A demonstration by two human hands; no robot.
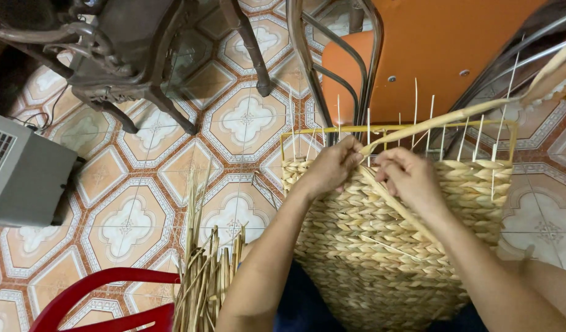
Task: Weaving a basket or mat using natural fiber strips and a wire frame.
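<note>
A half-woven straw basket point(381, 246) rests on my lap, built on a yellow wire frame point(418, 128) with thin upright stakes sticking out of its top edge. My left hand point(332, 166) pinches the weave at the upper rim. My right hand point(409, 178) grips a long pale straw strand point(455, 115) that runs up to the right, out of frame. Both hands meet at the top of the woven wall.
A bundle of dry straw point(206, 276) stands at lower left beside a red plastic chair point(104, 304). An orange chair with metal legs point(418, 49) is ahead, dark carved wooden furniture point(123, 55) at upper left, a grey box appliance point(24, 172) on the patterned tiled floor.
</note>
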